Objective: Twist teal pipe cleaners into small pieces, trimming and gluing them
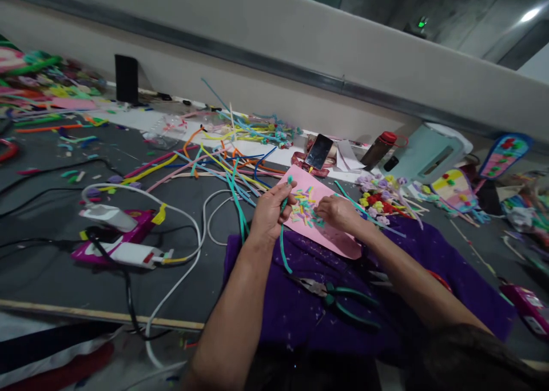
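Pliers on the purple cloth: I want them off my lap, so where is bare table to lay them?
Bare grey table lies left of the purple cloth, in front of the glue guns. It is crowded behind the pink sheet, amid pipe cleaners and flowers.

Left hand (271, 211) pinches a teal pipe cleaner (282, 243) — fuzzy, matt pile. Right hand (338, 211) rests on a pink sheet (338, 239), smooth matt paper or foam, cannot tell which. At 6 o'clock of the sheet, purple cloth (300, 311), soft, flecked with pale specks. On it, pliers (338, 300) — dull metal nose, glossy green plastic grips. Table top (51, 265) dark grey, matt. At 12 o'clock, a phone (319, 151), glossy screen.
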{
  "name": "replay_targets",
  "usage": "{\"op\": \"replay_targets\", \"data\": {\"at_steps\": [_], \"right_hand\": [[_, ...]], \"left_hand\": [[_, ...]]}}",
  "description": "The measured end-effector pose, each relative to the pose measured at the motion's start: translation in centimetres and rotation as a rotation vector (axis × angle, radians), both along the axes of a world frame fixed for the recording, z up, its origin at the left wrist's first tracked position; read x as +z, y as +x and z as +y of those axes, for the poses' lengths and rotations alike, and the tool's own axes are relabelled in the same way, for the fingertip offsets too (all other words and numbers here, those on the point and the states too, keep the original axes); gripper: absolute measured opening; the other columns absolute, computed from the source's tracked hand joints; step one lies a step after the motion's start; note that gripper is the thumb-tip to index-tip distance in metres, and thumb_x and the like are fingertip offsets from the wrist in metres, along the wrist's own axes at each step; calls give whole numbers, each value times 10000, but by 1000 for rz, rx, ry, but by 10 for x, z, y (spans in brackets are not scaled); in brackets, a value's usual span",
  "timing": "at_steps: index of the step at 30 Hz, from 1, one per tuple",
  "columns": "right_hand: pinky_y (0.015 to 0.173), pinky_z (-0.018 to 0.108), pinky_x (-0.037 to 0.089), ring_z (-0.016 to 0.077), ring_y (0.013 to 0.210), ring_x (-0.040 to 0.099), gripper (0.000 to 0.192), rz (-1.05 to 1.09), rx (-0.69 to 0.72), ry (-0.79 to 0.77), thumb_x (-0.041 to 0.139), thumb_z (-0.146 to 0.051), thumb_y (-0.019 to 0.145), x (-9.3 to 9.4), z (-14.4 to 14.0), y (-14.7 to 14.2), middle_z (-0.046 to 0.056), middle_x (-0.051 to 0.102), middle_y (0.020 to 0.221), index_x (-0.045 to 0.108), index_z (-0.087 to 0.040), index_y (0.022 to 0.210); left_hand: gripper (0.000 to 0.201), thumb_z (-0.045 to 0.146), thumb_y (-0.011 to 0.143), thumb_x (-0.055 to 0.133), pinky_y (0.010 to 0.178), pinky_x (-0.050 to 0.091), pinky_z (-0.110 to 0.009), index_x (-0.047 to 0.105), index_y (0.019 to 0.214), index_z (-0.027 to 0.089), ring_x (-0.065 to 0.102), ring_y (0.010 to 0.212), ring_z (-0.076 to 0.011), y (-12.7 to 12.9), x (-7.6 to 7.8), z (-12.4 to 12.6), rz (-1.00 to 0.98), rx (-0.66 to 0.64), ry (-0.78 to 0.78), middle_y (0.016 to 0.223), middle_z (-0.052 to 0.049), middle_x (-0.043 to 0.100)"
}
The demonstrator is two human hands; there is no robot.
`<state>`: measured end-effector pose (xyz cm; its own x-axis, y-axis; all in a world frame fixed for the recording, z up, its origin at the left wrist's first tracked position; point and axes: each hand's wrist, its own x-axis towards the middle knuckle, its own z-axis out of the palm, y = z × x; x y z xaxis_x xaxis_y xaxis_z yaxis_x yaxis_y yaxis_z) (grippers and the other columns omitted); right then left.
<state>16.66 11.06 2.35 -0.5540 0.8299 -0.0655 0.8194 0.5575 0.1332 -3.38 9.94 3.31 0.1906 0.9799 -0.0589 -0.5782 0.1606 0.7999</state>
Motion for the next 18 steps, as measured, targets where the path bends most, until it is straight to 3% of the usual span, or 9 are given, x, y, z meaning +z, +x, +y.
{"op": "replay_targets", "data": {"at_steps": [4, 8, 18], "right_hand": [[625, 223, 345, 136, 727, 559, 204, 182, -119, -7, 438, -227, 824, 5, -2, 5, 42, 641, 834, 637, -181, 815], [649, 221, 359, 145, 786, 578, 232, 338, -160, 32, 431, -246, 832, 2, 12, -11, 37, 650, 914, 626, -204, 951], [658, 268, 384, 210, 836, 594, 320, 134, -269, 63, 393, -384, 844, -19, 46, -63, 100, 627, 962, 626, -193, 951]], "left_hand": [[329, 346, 664, 639, 299, 117, -144, 624, 903, 120, 337, 317, 1, 2, 0, -2, 65, 5, -16, 543, 41, 503], [345, 350, 661, 635, 297, 121, -147, 620, 906, 107, 332, 315, 0, 3, -2, 0, 93, 12, -15, 549, 38, 507], [330, 338, 651, 638, 301, 129, -147, 605, 886, 108, 335, 314, -1, 2, -7, 5, 100, 30, -38, 539, 43, 509]]}}
